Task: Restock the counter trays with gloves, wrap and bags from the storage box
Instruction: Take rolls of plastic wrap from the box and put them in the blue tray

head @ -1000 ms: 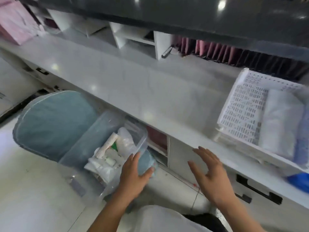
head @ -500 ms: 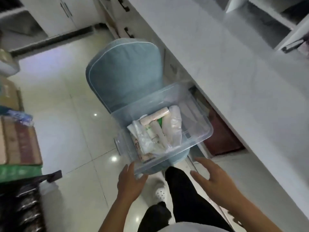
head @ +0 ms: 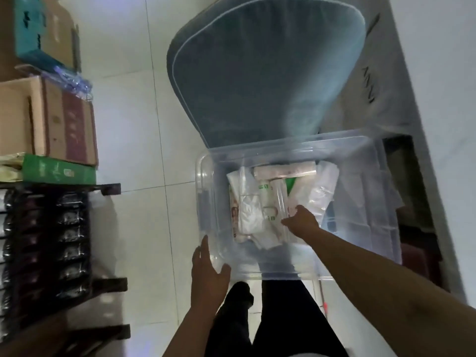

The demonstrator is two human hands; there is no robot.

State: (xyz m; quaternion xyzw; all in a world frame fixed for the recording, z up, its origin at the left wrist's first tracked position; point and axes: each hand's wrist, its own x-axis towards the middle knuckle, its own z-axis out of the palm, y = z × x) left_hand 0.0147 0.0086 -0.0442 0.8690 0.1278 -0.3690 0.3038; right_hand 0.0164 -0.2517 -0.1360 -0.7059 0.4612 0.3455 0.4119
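A clear plastic storage box [head: 381, 191] sits on the seat of a blue padded chair [head: 257, 73]. Inside lie a beige roll [head: 283, 170] at the far end, white packs in clear wrap [head: 247, 210] and a crinkled clear bag [head: 319, 194]. My left hand [head: 206, 269] grips the box's near left corner, thumb inside the rim. My right hand [head: 300, 218] reaches down into the box and touches the packs. Its fingertips are hidden among the wrapping, so a hold on anything is unclear. No counter trays are in view.
The white counter [head: 443, 73] runs along the right, with a dark open shelf [head: 412, 202] below it. Cardboard boxes [head: 51, 119] and a green box [head: 59, 171] are stacked at left above a dark rack [head: 46, 240]. White floor tiles [head: 144, 202] lie between.
My view has swung down over the box. My right hand moved from beside the box into it, onto the packs. My left hand stays on the near corner.
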